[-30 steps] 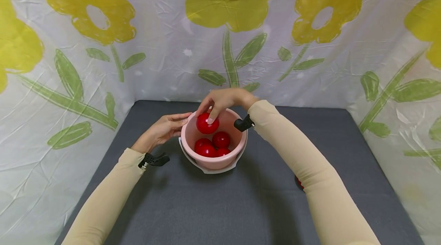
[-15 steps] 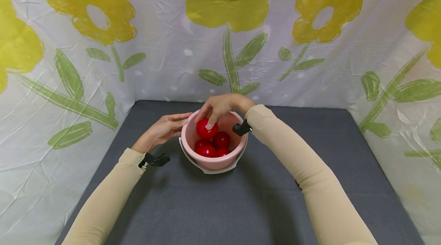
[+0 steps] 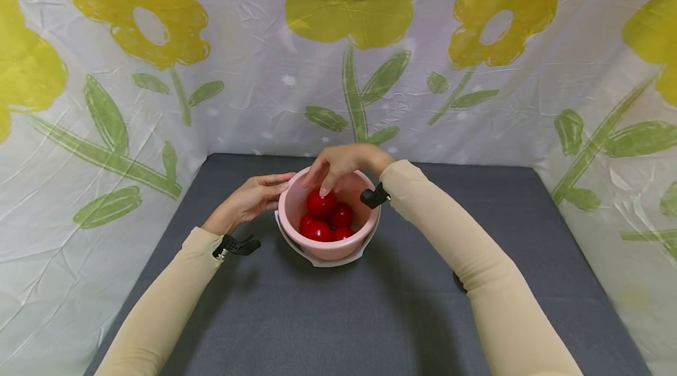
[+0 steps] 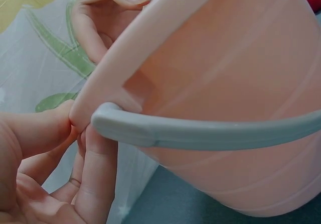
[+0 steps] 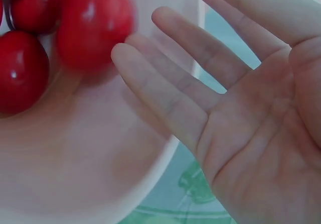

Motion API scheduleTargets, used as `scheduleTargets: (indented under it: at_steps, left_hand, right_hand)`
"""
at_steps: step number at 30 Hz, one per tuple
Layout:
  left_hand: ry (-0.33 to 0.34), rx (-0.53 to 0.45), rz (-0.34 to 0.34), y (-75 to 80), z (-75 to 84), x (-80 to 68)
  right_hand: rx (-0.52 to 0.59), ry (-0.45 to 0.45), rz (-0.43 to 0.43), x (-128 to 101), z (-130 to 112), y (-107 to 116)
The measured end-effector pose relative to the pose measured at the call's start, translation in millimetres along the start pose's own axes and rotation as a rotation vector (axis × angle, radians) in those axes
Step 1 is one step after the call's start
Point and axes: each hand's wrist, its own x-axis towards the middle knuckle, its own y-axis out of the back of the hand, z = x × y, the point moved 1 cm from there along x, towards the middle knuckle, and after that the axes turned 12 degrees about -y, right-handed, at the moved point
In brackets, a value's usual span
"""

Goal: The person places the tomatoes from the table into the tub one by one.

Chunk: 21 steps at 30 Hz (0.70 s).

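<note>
A pink bucket with a pale handle stands on the table, several glossy red, tomato-like balls inside. My left hand pinches its left rim between thumb and fingers, close to where the handle attaches. Over the bucket's mouth is my right hand, fingers spread and nothing in its grasp. The uppermost red ball lies on the others just below the right fingertips; it is blurred in the right wrist view, beside the fingers.
A dark grey cloth covers the table. To the right, a dark round object is mostly hidden by the right sleeve. A flower-printed curtain encloses the back and sides.
My right hand has lowered a red ball into the bucket and let go of it; the ball has dropped onto the others and shifted slightly right. The left hand has stayed put.
</note>
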Motion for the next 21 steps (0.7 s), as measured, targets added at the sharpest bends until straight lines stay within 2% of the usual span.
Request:
scheduleTargets:
  at_steps: [5, 12, 21]
  left_hand:
    - [-0.005, 0.007, -0.005, 0.3, -0.2, -0.1]
    - [-0.019, 0.007, -0.020, 0.5, -0.7, 0.3]
    - [-0.014, 0.000, -0.004, 0.1, -0.4, -0.7]
  right_hand:
    - [0.033, -0.004, -0.003, -3, 1, 2]
    - [0.035, 0.055, 0.010, -11, 4, 7]
    - [0.077, 0.029, 0.063, -39, 11, 21]
